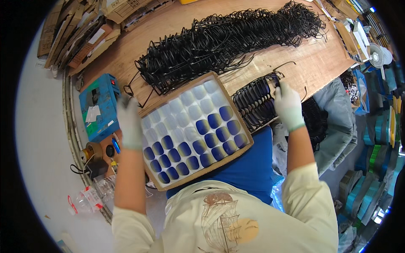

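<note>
My left hand [129,120], in a white glove and slightly blurred, is closed on a black eyeglass frame [128,90] at the left edge of a shallow cardboard tray [198,179]. Dark blue and pale tinted lenses [222,134] sit in rows in that tray, some of its pockets showing only white. My right hand [289,105], also gloved, has its fingers closed on a pair of black glasses [275,76], whose temples stick out past the fingertips. It is at the right end of a packed row of dark-lensed glasses [253,101]. The fingertips are partly hidden.
A long heap of black eyeglass frames [228,40] lies across the wooden table [333,55]. On the left stand a blue machine [99,107] with a red switch and a tape roll [92,152]. Folded cardboard [84,38] leans at the back left. Grey fabric [337,118] hangs at the right.
</note>
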